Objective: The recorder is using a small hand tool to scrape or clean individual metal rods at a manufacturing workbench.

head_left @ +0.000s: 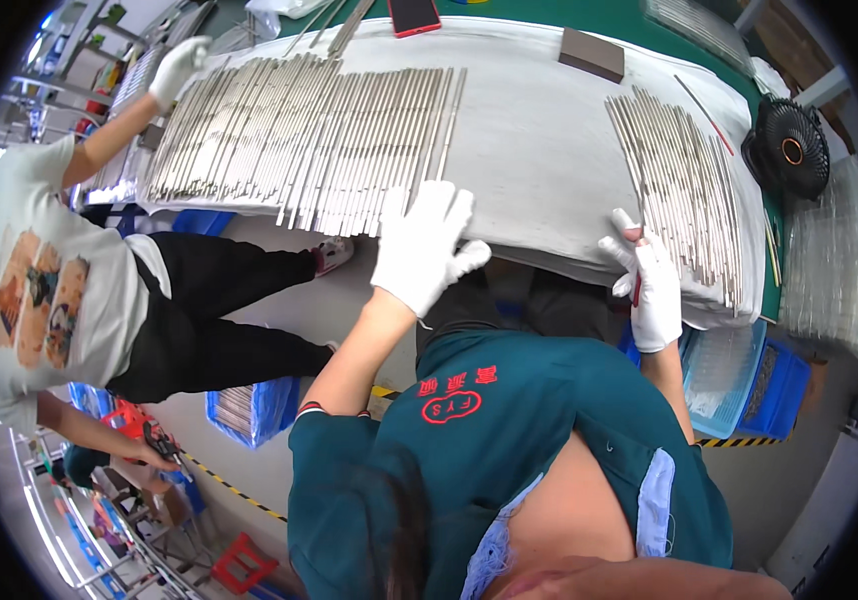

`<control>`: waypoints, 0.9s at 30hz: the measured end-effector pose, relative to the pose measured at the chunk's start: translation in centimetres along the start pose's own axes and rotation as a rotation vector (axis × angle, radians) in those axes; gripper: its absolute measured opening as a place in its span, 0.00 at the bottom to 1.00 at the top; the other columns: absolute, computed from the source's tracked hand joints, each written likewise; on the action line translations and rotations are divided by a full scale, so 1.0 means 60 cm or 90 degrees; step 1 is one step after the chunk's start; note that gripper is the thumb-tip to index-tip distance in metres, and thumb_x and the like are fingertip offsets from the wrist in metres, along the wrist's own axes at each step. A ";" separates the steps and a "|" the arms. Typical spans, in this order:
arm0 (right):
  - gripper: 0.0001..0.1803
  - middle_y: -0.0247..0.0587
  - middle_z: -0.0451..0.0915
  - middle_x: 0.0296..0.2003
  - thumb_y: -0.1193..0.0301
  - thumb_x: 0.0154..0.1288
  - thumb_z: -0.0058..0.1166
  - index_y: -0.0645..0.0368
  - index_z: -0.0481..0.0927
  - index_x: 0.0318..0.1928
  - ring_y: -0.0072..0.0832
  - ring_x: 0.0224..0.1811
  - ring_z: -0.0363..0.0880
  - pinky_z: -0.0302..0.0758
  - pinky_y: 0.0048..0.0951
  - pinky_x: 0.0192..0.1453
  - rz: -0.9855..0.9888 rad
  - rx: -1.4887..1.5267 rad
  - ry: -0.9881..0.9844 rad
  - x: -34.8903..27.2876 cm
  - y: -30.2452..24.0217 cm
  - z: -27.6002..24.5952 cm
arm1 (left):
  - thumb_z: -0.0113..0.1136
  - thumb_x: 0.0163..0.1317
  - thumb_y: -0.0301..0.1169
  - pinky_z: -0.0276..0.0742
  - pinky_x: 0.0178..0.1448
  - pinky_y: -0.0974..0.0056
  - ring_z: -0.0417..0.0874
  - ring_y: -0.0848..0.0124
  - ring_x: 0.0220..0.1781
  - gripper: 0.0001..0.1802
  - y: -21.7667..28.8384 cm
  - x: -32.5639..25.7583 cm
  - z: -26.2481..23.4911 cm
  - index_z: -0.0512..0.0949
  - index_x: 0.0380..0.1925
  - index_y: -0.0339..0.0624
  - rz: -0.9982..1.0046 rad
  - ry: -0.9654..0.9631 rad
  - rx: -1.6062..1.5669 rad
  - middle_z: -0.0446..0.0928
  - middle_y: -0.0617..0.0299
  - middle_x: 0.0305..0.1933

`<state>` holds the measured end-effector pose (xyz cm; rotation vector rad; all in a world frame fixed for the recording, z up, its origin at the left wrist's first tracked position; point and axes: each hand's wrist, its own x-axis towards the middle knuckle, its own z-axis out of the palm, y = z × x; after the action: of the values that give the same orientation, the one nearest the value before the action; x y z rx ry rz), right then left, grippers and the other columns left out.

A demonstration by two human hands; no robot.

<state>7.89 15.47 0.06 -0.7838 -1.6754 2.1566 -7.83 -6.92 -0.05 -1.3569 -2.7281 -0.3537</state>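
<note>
My left hand (pixel 427 245), in a white glove, lies palm down with its fingers spread. Its fingertips touch or hover over the near ends of a wide row of thin metal rods (pixel 349 140); which of the two I cannot tell. My right hand (pixel 655 290), gloved too, is at the table's near edge beside a smaller bunch of metal rods (pixel 684 190). Its fingers are bent around a slim red stick-like thing (pixel 636 290), mostly hidden by the glove. One bare fingertip shows there.
White cloth (pixel 529 130) covers the table. On it are a brown block (pixel 592 55), a red-edged phone (pixel 415 15) and a thin red-tipped rod (pixel 706 115). A black fan (pixel 789 148) stands right. A co-worker (pixel 59 270) reaches over the left end. Blue bins (pixel 779 390) sit below.
</note>
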 end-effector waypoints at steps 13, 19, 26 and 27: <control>0.16 0.46 0.69 0.58 0.62 0.68 0.43 0.59 0.69 0.51 0.35 0.61 0.68 0.74 0.23 0.43 0.036 0.166 0.076 0.064 0.038 -0.001 | 0.59 0.44 0.28 0.64 0.46 0.59 0.76 0.70 0.38 0.16 -0.091 -0.002 0.050 0.75 0.37 0.52 0.148 0.137 -0.091 0.73 0.66 0.36; 0.24 0.38 0.77 0.32 0.65 0.70 0.39 0.64 0.61 0.63 0.11 0.15 0.60 0.55 0.12 0.15 0.033 0.012 0.036 0.021 0.010 0.015 | 0.65 0.45 0.29 0.70 0.56 0.57 0.81 0.69 0.43 0.12 -0.031 0.032 -0.010 0.76 0.32 0.51 0.200 0.332 -0.341 0.78 0.68 0.35; 0.26 0.34 0.74 0.21 0.71 0.70 0.36 0.52 0.55 0.68 0.11 0.11 0.56 0.56 0.14 0.14 0.012 -0.145 -0.022 -0.017 -0.007 0.055 | 0.50 0.64 0.26 0.73 0.41 0.71 0.77 0.75 0.32 0.06 0.005 0.153 -0.040 0.73 0.38 0.37 -0.021 0.398 -0.852 0.76 0.62 0.29; 0.26 0.34 0.74 0.20 0.71 0.70 0.37 0.52 0.56 0.68 0.11 0.12 0.57 0.57 0.14 0.15 0.022 -0.172 -0.021 -0.018 0.000 0.049 | 0.48 0.66 0.26 0.73 0.42 0.71 0.76 0.76 0.34 0.07 0.000 0.173 -0.035 0.72 0.39 0.34 -0.062 0.311 -0.775 0.76 0.60 0.31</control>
<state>7.05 12.54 0.85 -0.8570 -2.0130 1.9994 -14.19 0.68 3.75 -0.9713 -2.0746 -2.2201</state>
